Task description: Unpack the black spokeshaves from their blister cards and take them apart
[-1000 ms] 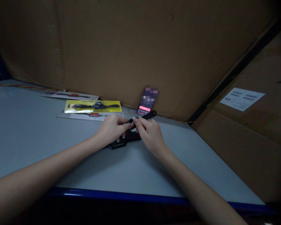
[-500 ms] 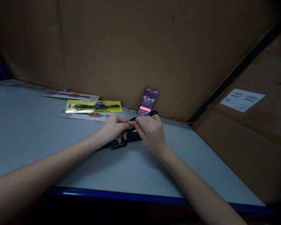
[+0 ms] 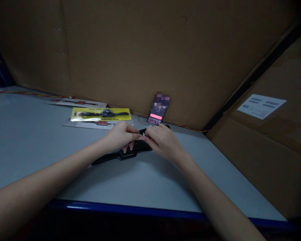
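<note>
Both hands meet near the middle of the table over black tools. My left hand [image 3: 121, 135] is closed round part of a black-handled tool [image 3: 141, 131], its lower fingers curled underneath. My right hand [image 3: 162, 139] pinches at the same tool, where a small shiny metal piece shows between the fingertips; the fingers cover most of it. Below them lies another long black tool [image 3: 127, 154], with a wide middle section and a handle pointing left. Its right part is partly hidden by my right hand.
Behind my left hand lie a yellow packaged tool [image 3: 125, 114] and white cards [image 3: 101, 104] with pictures. A lit phone [image 3: 156, 113] leans against the cardboard wall [image 3: 120, 50]. Twisted wires [image 3: 27, 92] run along the back of the table [image 3: 150, 187], which has a blue front edge.
The tool between my hands has tilted, its right end now lower. My right hand has shifted slightly, and a shiny metal piece now shows at the fingertips. More of the lower tool's left handle is visible.
</note>
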`<state>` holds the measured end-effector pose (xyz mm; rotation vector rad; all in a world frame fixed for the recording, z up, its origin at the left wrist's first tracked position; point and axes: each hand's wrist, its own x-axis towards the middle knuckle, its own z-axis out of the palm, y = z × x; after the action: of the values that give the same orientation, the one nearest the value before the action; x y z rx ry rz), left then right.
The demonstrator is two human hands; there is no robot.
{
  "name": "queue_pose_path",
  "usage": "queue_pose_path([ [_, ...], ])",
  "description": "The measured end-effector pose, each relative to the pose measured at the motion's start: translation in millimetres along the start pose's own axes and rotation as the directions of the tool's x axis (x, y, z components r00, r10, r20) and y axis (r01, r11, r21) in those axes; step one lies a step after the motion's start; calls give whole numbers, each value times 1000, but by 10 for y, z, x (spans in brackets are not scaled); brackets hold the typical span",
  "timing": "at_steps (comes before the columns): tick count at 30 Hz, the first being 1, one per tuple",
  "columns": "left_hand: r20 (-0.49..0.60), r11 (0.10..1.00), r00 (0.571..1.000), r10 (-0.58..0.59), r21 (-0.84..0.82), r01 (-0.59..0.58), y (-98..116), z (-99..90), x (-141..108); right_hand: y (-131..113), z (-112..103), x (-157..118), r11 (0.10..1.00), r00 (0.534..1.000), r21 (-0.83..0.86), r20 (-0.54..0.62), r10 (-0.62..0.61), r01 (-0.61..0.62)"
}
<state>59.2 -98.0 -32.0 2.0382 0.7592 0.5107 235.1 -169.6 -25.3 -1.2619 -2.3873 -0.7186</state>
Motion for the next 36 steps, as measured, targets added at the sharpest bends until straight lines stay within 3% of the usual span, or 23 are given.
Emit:
queue_pose_path([
  [4, 22, 1000, 1000, 12, 0, -12, -15, -5, 11, -9, 34, -17, 997, 998, -72, -62, 26, -31],
  [9, 49, 990, 998, -28, -137, 34, 61, -21, -12, -19, 85, -36, 993, 977, -53, -194, 93, -105],
  [13, 60, 992, 995, -74, -94, 80, 84, -15, -24, -27, 66, -29, 998, 990, -14, -121, 65, -68],
  [16, 78, 993, 992, -101, -56, 105, 80, 1, -21, -35, 48, -31, 997, 993, 44, -93, 75, -71],
  [19, 84, 990, 990, -115, -66, 121, 87, 1, -20, -47, 22, -47, 958, 959, 223, -177, 221, -179],
  [21, 81, 988, 990, -119, -91, 126, 89, -10, -20, -54, -10, -51, 828, 879, 475, -203, 431, -296],
  [22, 82, 986, 989, -120, -109, 129, 85, -18, -18, -54, -29, -48, 701, 820, 626, -166, 547, -341],
  [24, 79, 979, 989, -121, -156, 132, 63, -34, -9, -40, -65, -37, 352, 706, 859, 15, 708, -371],
  [26, 72, 969, 989, -127, -202, 139, 26, -47, 4, -10, -90, -26, 17, 629, 927, 240, 740, -374],
  [28, 64, 962, 989, -133, -234, 144, -6, -57, 15, 25, -103, -27, -188, 586, 899, 404, 703, -395],
  [30, 59, 954, 988, -141, -259, 152, -15, -65, 19, 48, -106, -38, -286, 579, 860, 499, 645, -422],
  [32, 57, 944, 984, -169, -279, 178, 2, -72, 17, 56, -102, -53, -309, 620, 845, 531, 578, -436],
  [34, 60, 932, 976, -209, -291, 218, 32, -80, 14, 55, -97, -64, -252, 682, 866, 496, 538, -431],
  [36, 74, 923, 968, -239, -291, 251, 53, -90, 15, 54, -94, -70, -108, 742, 900, 411, 529, -422],
])
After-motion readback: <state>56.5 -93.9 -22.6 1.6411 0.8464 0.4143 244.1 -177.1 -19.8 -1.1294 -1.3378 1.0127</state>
